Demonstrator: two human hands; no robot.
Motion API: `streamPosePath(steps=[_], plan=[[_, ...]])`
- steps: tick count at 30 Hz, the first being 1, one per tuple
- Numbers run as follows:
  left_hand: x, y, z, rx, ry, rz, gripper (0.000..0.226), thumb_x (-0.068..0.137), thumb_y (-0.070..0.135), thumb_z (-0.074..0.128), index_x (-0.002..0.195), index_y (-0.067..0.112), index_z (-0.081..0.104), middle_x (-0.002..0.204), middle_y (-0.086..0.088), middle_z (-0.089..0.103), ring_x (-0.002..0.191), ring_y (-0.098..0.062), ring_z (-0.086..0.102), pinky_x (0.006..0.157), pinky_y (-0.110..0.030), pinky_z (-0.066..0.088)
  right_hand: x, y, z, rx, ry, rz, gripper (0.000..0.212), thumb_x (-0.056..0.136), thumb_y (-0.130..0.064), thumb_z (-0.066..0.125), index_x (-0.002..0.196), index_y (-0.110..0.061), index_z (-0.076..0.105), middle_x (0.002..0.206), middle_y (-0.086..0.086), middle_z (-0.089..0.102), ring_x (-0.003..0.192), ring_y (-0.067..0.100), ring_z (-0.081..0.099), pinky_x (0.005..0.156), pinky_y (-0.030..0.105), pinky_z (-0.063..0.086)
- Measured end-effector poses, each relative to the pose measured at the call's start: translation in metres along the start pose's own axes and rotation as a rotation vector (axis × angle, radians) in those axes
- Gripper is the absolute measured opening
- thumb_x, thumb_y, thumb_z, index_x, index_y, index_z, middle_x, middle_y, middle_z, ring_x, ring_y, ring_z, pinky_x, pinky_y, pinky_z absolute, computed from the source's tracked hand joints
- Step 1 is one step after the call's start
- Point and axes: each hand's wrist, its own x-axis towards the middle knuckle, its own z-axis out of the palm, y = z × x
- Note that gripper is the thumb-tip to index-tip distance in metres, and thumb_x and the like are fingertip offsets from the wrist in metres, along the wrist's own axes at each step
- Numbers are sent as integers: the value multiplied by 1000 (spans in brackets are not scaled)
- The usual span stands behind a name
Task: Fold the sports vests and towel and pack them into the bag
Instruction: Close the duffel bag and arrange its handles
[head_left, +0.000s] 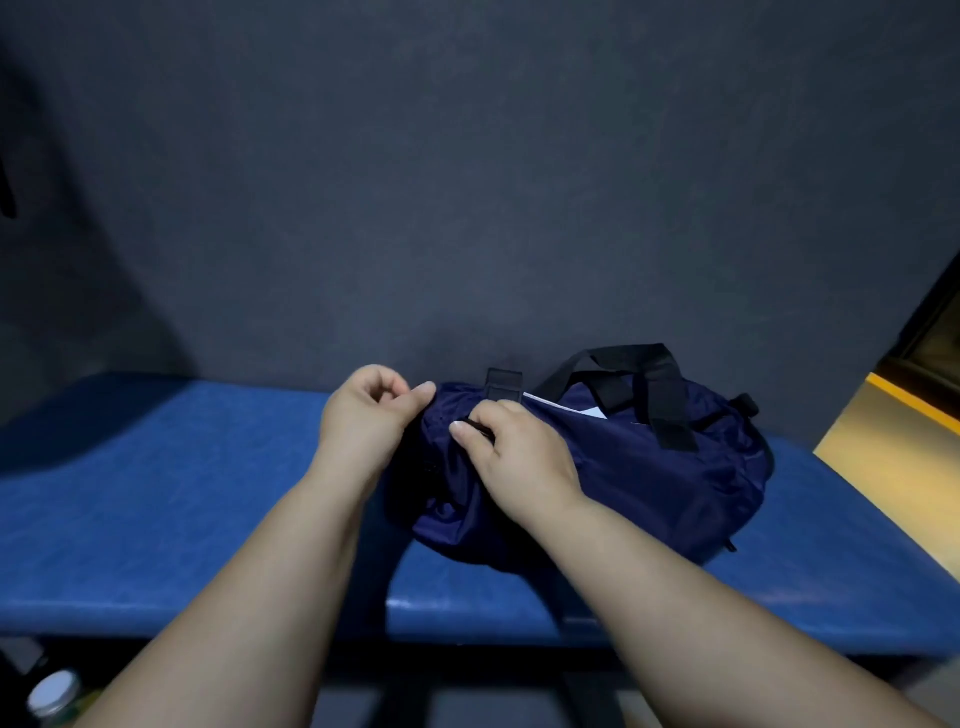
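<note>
1. Grip first: your right hand (514, 457) pinches the black zipper pull (475, 429) between thumb and curled fingers.
2. Your left hand (369, 410) has its grip pinched on the navy fabric at the left end of the bag (649, 478).
3. That bag lies on the blue bench (208, 499), right of centre, its zip partly open (a white patch (569, 407) shows in the gap).
4. Black handles (623, 358) rise behind, against the dark wall (467, 182).

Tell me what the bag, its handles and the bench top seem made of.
Bag: thin navy fabric, probably nylon; crumples softly, faint sheen. Handles: flat black webbing, matte. Bench top: blue padded vinyl, perhaps; smooth, glossy front edge.
</note>
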Motion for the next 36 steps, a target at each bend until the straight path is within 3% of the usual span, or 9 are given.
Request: streamPosePath(steps=[3, 5, 7, 10, 15, 18, 26, 30, 36], plan=[[-4, 2, -3, 195, -43, -62, 51, 81, 57, 66, 69, 9, 53, 67, -7, 58, 63, -19, 53, 62, -32, 41, 4, 0, -9, 78, 32, 47, 26, 97, -46, 48, 86, -23, 55, 93, -2, 58, 91, 24, 57, 76, 37, 42], [-8, 5, -2, 234, -93, -101, 55, 80, 65, 62, 72, 11, 53, 69, -3, 61, 66, -19, 57, 63, -31, 43, 6, -1, -14, 107, 37, 68, 27, 97, -45, 49, 87, -21, 56, 91, 0, 61, 89, 25, 57, 76, 37, 44], [-12, 6, 2, 243, -108, -91, 55, 79, 65, 62, 81, 10, 58, 76, -1, 66, 72, -19, 63, 61, -28, 47, 5, -5, -17, 121, 29, 60, 29, 97, -45, 49, 90, -18, 58, 89, 2, 63, 87, 25, 56, 76, 38, 45], [-17, 4, 12, 161, -119, -78, 47, 84, 60, 60, 86, 13, 62, 76, 2, 65, 75, -18, 62, 73, -37, 53, 1, -10, -20, 154, 29, 51, 33, 97, -44, 49, 87, -14, 57, 80, 2, 60, 82, 26, 55, 72, 39, 44], [-24, 6, 21, 82, -85, 20, 34, 94, 41, 58, 72, 14, 57, 60, 2, 53, 57, -15, 49, 50, -23, 41, -3, -12, -21, 203, 22, 77, 33, 98, -43, 48, 89, -13, 57, 81, 5, 64, 83, 28, 57, 74, 42, 46], [-25, 5, 23, 28, -60, 18, 32, 95, 36, 57, 82, 7, 58, 69, -3, 57, 63, -17, 49, 58, -30, 40, -5, -11, -18, 195, 50, 98, 29, 97, -45, 50, 85, -19, 55, 84, 4, 65, 85, 27, 58, 74, 41, 47], [-22, 2, 27, -160, -50, -73, 35, 91, 40, 64, 71, 17, 47, 62, 0, 46, 59, -17, 40, 56, -32, 34, -11, -11, -7, 244, 298, 55, 32, 92, -36, 60, 69, -22, 42, 79, -6, 51, 74, 16, 48, 67, 35, 40], [-20, 2, 23, -185, -2, -90, 38, 88, 43, 67, 72, 17, 43, 65, -4, 43, 58, -19, 37, 53, -32, 32, -14, -11, -8, 230, 287, 102, 37, 93, -39, 57, 66, -24, 38, 65, -7, 44, 67, 16, 45, 60, 35, 37], [-17, 3, 18, -217, 61, -84, 40, 88, 43, 66, 71, 18, 39, 64, -5, 41, 56, -18, 35, 52, -31, 30, -21, -10, -16, 159, 279, 156, 35, 93, -45, 55, 71, -19, 45, 57, -7, 46, 66, 17, 49, 62, 33, 36]])
